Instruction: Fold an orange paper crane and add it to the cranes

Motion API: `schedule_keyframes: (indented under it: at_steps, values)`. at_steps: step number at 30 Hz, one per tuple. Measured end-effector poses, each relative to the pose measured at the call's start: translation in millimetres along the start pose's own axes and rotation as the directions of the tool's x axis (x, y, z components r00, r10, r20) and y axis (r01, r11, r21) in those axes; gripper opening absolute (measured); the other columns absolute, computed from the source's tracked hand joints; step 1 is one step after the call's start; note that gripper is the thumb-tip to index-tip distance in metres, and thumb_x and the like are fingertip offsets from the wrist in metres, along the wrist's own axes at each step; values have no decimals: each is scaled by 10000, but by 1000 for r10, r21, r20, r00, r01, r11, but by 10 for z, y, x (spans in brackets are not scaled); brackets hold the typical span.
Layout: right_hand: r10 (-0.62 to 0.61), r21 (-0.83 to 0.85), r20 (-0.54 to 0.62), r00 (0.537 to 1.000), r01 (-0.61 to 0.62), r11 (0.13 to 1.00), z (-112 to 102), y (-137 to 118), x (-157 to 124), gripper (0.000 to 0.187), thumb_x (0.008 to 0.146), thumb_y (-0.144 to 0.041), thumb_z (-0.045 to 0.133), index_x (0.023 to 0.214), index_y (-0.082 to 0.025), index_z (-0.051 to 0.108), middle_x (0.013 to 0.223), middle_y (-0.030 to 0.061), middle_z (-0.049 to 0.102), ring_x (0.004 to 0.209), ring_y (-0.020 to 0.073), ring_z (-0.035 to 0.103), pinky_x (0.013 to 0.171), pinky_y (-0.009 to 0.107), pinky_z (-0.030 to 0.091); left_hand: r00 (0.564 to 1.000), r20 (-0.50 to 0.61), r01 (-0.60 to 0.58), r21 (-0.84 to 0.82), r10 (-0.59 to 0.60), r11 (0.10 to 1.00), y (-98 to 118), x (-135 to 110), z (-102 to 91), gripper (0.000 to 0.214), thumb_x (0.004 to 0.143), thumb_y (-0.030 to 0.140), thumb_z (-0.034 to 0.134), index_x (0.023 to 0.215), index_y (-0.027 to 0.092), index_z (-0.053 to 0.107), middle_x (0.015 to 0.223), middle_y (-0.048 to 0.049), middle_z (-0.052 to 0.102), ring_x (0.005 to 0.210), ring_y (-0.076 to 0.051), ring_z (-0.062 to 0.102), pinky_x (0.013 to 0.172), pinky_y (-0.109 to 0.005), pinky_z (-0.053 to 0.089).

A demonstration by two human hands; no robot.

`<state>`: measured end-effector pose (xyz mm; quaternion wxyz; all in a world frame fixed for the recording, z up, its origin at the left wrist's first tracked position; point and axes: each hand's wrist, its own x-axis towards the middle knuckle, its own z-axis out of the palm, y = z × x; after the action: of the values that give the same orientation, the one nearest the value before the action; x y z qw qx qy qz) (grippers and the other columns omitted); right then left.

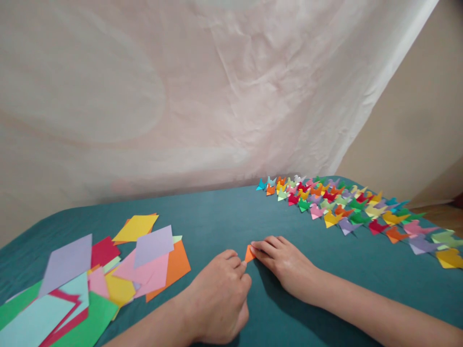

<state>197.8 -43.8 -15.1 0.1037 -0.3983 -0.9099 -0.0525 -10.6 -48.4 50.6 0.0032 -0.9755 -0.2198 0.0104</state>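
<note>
A small folded piece of orange paper (249, 254) lies on the teal tablecloth between my two hands, partly covered by fingers. My left hand (224, 294) is curled, its fingertips pinching the paper's lower left edge. From the right, my right hand (284, 262) rests with its fingers together, the tips pressing on the paper's right side. How much of the paper lies under my right fingers is hidden. The paper's visible part is a narrow wedge.
Loose sheets of coloured paper, among them a yellow sheet (135, 228) and a green sheet (88, 318), overlap on the left. Rows of folded paper birds (333, 219) stand along the right. A pale cloth (181, 96) hangs behind the teal table (213, 212).
</note>
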Motion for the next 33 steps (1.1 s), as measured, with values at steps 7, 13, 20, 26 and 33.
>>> schedule_keyframes:
  at_steps: [7,13,20,26,33]
  values:
    - [117,163,-70,991,-105,981,6,-4,28,332,869,-111,455,1160,-215,576,1129,64,597,970,184,497,822,336,416,997,-38,68,-95,-72,993,-116,35,17,180,845,221,442,770,160,594,749,-62,648,736,-195,590,795,-338,429]
    - [115,210,-121,986,-88,974,-78,-48,63,241,833,-123,482,998,-180,649,1023,69,620,932,188,506,814,330,425,926,-101,292,-421,-365,858,-322,128,222,138,829,283,528,912,189,587,882,-25,639,837,-175,582,752,-277,437]
    - [168,311,-130,977,-121,943,-113,-36,73,179,838,-195,534,967,-183,659,968,53,622,905,185,530,806,322,424,882,-69,354,-554,-466,753,-311,314,291,330,671,329,670,945,158,604,904,-45,567,887,-210,536,782,-306,431]
    - [263,510,-148,953,-154,846,-19,45,69,175,781,-140,583,934,-183,656,936,42,626,903,177,545,814,306,416,836,-60,383,-649,-545,658,-269,414,333,247,598,216,686,820,147,602,819,-26,559,790,-184,537,707,-281,428]
    - [400,719,-116,909,-200,665,25,39,80,233,730,-110,591,956,-164,613,837,28,633,768,156,566,701,263,437,772,-104,266,-843,-627,467,-178,471,512,267,644,171,635,873,156,500,655,34,558,598,-120,536,560,-218,405]
